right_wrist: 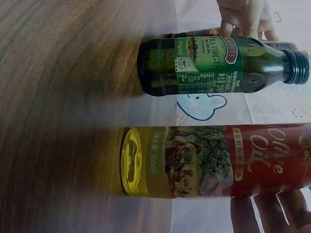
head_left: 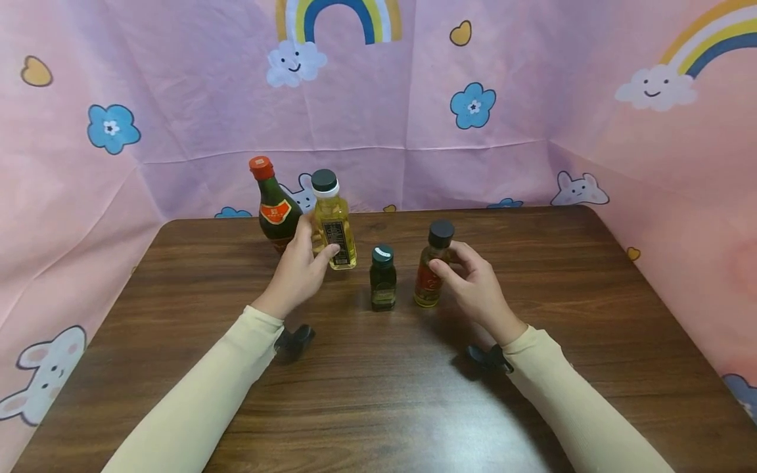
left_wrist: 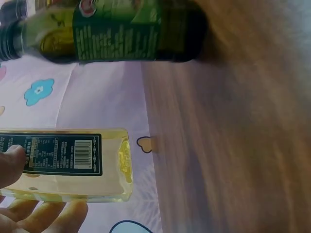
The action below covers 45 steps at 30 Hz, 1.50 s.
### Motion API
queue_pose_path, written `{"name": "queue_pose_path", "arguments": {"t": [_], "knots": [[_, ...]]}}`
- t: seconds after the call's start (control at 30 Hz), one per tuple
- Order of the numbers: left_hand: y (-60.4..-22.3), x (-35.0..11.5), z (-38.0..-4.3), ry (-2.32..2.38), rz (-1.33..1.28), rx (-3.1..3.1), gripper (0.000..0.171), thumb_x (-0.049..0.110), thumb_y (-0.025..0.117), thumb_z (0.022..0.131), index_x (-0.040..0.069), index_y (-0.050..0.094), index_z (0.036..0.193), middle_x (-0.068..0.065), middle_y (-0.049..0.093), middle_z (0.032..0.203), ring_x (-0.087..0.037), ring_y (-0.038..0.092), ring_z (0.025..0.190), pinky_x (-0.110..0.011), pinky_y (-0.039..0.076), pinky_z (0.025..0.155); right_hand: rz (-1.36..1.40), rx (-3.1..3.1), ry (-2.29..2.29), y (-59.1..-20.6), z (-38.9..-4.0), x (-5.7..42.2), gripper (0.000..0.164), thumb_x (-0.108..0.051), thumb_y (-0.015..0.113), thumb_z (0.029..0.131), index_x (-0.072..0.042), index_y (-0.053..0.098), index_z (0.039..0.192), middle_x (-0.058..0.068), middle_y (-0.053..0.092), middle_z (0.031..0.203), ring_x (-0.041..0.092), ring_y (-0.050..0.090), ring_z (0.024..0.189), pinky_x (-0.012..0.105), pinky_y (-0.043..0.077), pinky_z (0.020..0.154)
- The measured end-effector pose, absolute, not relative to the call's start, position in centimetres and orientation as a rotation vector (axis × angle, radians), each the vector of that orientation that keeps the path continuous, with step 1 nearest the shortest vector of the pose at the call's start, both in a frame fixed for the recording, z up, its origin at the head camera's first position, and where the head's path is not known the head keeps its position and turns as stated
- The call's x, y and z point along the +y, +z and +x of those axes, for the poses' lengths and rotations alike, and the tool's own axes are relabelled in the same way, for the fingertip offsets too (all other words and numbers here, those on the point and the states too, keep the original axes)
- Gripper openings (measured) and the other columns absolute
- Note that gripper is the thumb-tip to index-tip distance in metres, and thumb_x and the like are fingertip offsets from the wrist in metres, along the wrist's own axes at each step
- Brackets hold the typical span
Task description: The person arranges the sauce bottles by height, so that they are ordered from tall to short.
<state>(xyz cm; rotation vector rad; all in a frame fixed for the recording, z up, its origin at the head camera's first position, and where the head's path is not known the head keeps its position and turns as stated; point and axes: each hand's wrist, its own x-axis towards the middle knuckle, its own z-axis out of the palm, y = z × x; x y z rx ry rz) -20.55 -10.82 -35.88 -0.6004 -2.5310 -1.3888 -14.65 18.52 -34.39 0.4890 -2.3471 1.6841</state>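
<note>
In the head view my left hand [head_left: 301, 266] grips a rectangular bottle of pale yellow oil [head_left: 342, 213] with a dark cap. Its base [left_wrist: 125, 165] hangs above the tabletop in the left wrist view. My right hand [head_left: 476, 286] holds a round olive oil bottle [head_left: 428, 279] with a black cap and red label, tilted slightly; I cannot tell whether its base touches the table. Between the two stands a small dark green olive oil bottle [head_left: 383, 282], untouched. Behind my left hand stands a dark bottle with a red cap [head_left: 275, 207], its lower part partly hidden.
Everything is on a brown wood-grain table [head_left: 367, 394]. A pink and purple patterned cloth [head_left: 367, 118] hangs behind the table and along its sides. Black wrist mounts [head_left: 296, 340] stick out from under both cream sleeves.
</note>
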Motion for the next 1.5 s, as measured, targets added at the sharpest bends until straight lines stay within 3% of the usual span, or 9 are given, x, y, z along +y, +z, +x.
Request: {"name": "queue_pose_path", "arguments": {"t": [0.2, 0.37, 0.57, 0.87, 1.1, 1.5], "knots": [[-36.2, -10.2, -22.2, -1.429, -0.552, -2.557, 0.067, 0.018, 0.056, 0.098, 0.016, 0.015, 0.151, -0.014, 0.042, 0.141, -0.029, 0.044, 0.126, -0.048, 0.039, 0.100, 0.475, -2.352, 1.691, -35.4, -15.3, 18.8, 0.032, -0.009, 0.062, 0.094, -0.002, 0.059, 0.126, 0.013, 0.060, 0.118, 0.028, 0.060, 0.107, 0.042, 0.047, 0.092], [-37.0, -9.6, -23.4, -1.418, -0.506, -2.594, 0.070, 0.018, 0.055, 0.099, 0.014, 0.010, 0.152, -0.017, 0.039, 0.143, -0.030, 0.041, 0.129, -0.049, 0.034, 0.104, 0.495, -2.338, 1.681, -37.6, -16.8, 19.5, 0.033, -0.015, 0.063, 0.094, -0.009, 0.059, 0.127, 0.007, 0.060, 0.118, 0.024, 0.059, 0.107, 0.045, 0.047, 0.091], [-37.8, -9.3, -24.2, -1.404, -0.471, -2.625, 0.070, 0.020, 0.055, 0.099, 0.014, 0.010, 0.152, -0.017, 0.036, 0.146, -0.029, 0.037, 0.132, -0.049, 0.030, 0.106, 0.499, -2.336, 1.664, -37.7, -16.8, 19.5, 0.031, -0.022, 0.064, 0.094, -0.012, 0.061, 0.124, 0.003, 0.061, 0.113, 0.019, 0.059, 0.105, 0.044, 0.048, 0.089], [-39.2, -10.3, -24.9, -1.413, -0.440, -2.713, 0.078, 0.031, 0.053, 0.099, 0.015, 0.000, 0.154, -0.017, 0.023, 0.153, -0.033, 0.031, 0.135, -0.052, 0.030, 0.105, 0.482, -2.347, 1.671, -37.4, -16.7, 19.3, 0.031, -0.014, 0.063, 0.094, -0.010, 0.061, 0.124, 0.006, 0.060, 0.115, 0.022, 0.059, 0.106, 0.044, 0.047, 0.091], [-39.0, -10.5, -25.3, -1.380, -0.492, -2.753, 0.065, 0.033, 0.051, 0.099, 0.015, 0.015, 0.150, -0.013, 0.034, 0.146, -0.030, 0.032, 0.135, -0.052, 0.031, 0.105, 0.497, -2.359, 1.647, -34.7, -15.2, 18.6, 0.031, -0.005, 0.061, 0.094, 0.002, 0.058, 0.124, 0.014, 0.059, 0.116, 0.028, 0.059, 0.107, 0.045, 0.047, 0.091], [-39.1, -10.7, -25.3, -1.325, -0.472, -2.805, 0.064, 0.035, 0.051, 0.099, 0.016, 0.017, 0.150, -0.012, 0.035, 0.145, -0.029, 0.036, 0.132, -0.053, 0.031, 0.104, 0.513, -2.366, 1.667, -34.6, -15.2, 18.6, 0.029, -0.006, 0.061, 0.094, 0.001, 0.059, 0.123, 0.014, 0.060, 0.114, 0.028, 0.060, 0.106, 0.042, 0.048, 0.091]]}}
